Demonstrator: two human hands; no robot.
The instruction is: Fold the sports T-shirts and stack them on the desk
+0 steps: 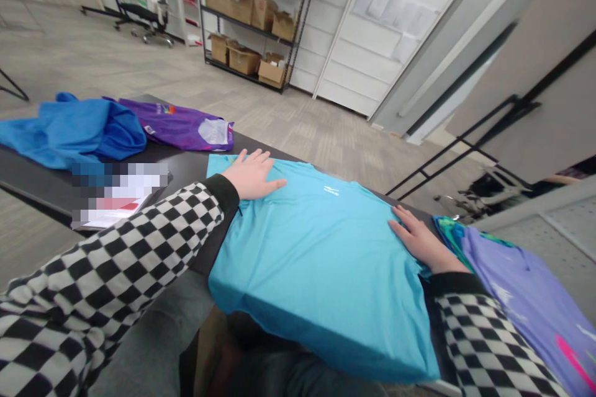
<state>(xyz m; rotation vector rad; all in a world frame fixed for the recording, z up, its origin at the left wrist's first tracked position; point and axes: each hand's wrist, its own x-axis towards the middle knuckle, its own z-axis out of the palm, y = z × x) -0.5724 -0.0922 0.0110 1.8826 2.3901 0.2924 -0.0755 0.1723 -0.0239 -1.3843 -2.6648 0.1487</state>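
Observation:
A light blue T-shirt [321,248] with a small white logo near its collar lies spread over the black table, its hem hanging off the edge nearest me. My left hand [251,177] rests flat on the shirt's upper left part, fingers spread. On the opposite side, my right hand [421,239] lies along the shirt's right edge, fingers stretched out and touching the cloth. Neither hand grips anything.
Beyond my left arm lie a crumpled blue cloth [88,127], a purple printed garment [177,124] and a partly blurred paper item [121,195]. Lilac and green garments [516,285] lie at the right. Shelves with cardboard boxes [244,59] stand across the floor.

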